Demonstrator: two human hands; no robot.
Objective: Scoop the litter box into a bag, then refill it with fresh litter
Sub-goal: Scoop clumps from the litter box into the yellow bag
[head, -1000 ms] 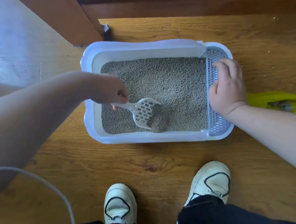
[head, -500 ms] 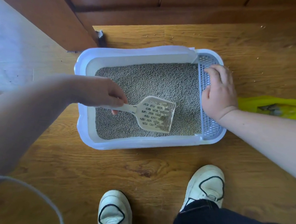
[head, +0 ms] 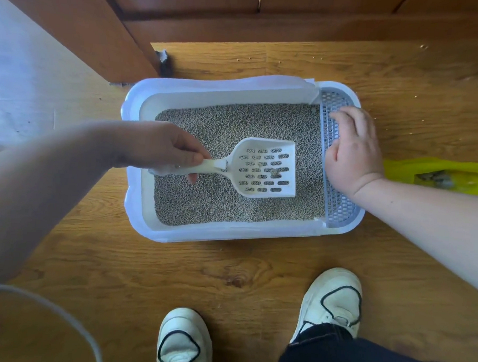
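- Your left hand (head: 165, 146) is clenched round the handle of the scoop (head: 263, 168), thumb on top and fingers curled beneath.
- The scoop is cream-white plastic with rows of short slots. Its broad, flat blade reaches from your left hand towards your right hand (head: 352, 156) and is held level over the litter (head: 217, 207).
- 1 small grey clump (head: 273, 171) sits on the slots; the remainder of the blade is bare.
- The litter is grey and finely pelleted, spread across the bed of the litter box (head: 136, 211) under the scoop.
- The litter box is a pale, rounded rectangle with a white liner folded along its walls.
- Your right hand lies palm-down and relaxed on the grey perforated panel (head: 339, 208) at its end of the box, fingers laid over the holes, grasping nothing.
- A yellow bag (head: 399, 172) lies on the wooden floor (head: 255, 278) just beyond your right wrist, outside the box, with grey matter showing inside.
- 2 white shoes (head: 185, 341) stand on the floor nearer you than both hands.
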